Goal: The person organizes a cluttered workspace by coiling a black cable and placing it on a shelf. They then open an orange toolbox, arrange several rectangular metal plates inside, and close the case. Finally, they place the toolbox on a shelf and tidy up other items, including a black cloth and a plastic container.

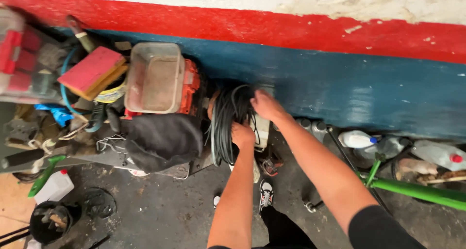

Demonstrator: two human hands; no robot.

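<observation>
The left hand point(242, 134) is closing around the lower part of a coil of black cable point(227, 118), fingers wrapped into the loops, so it is clamped on the bundle. The right hand point(264, 105) is pressing on the upper right of the same coil, fingers curling over the strands near the top; it too looks to be gripping the cable, though the fingertips are hidden among the loops. The coil is hanging or leaning upright against the blue wall point(340, 84), just beside an orange machine point(190, 86) and touching a pale box point(262, 130) behind it.

By the look of it, the step in hand is gathering the loops together at the wall. The next move would call for keeping both grips firm so the loops are not spilling, and for clearing the box and the machine's edge.

Further out, a beige tub point(154, 77) is sitting on the machine, a black cloth point(162, 140) is draping below it, and a pink sponge block point(92, 72) is lying to the left. Plastic bottles point(357, 139) are standing along the wall to the right, near a green pole point(417, 191). The person's shoe point(265, 193) is resting on the concrete floor point(165, 210).
</observation>
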